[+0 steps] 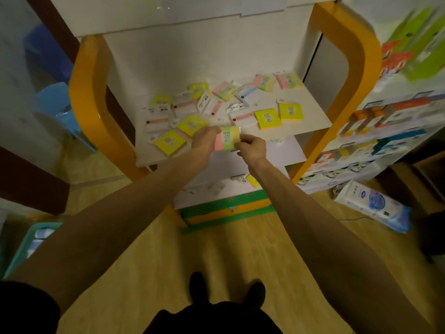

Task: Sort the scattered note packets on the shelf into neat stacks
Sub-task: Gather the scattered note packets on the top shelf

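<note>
Squarely between both hands' fingers (243, 140): packet (227, 139).

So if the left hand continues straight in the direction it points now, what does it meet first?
Probably the yellow packet just beyond its knuckles on the shelf. The left hand points up and away while gripping the striped packet together with the right hand. Depth is unclear, so it might pass above.

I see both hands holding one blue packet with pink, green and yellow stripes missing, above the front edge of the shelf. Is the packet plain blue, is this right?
Not quite. In the head view the left hand and right hand do hold one packet above the shelf front edge, but it is not plain blue: it is striped pink, green and yellow.
</note>
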